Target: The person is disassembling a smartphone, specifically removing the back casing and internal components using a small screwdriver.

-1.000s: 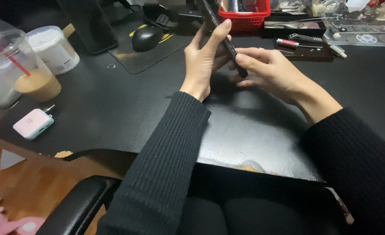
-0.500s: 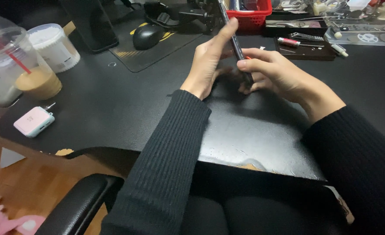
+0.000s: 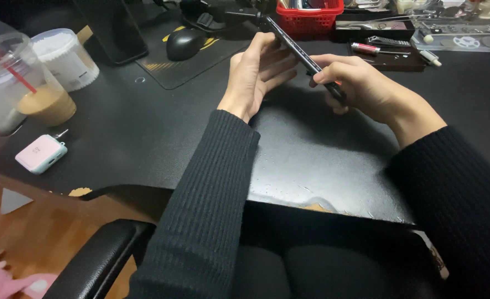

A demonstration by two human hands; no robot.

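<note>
Holding thin dark slab (image 3: 294, 45) edge-up, frame centre-top: left hand (image 3: 254, 75) fingers pressed along side, right hand (image 3: 361, 88) fingers pinching lower end. Risk: your grip slips, slab drops onto black surface (image 3: 162, 138).

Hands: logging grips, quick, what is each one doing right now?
Left hand: closed on the upper part of the thin black device.
Right hand: closed on its lower end.

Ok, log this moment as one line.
left hand: steadies slim dark device | right hand: grips its lower end | device tilted above black desk
</note>
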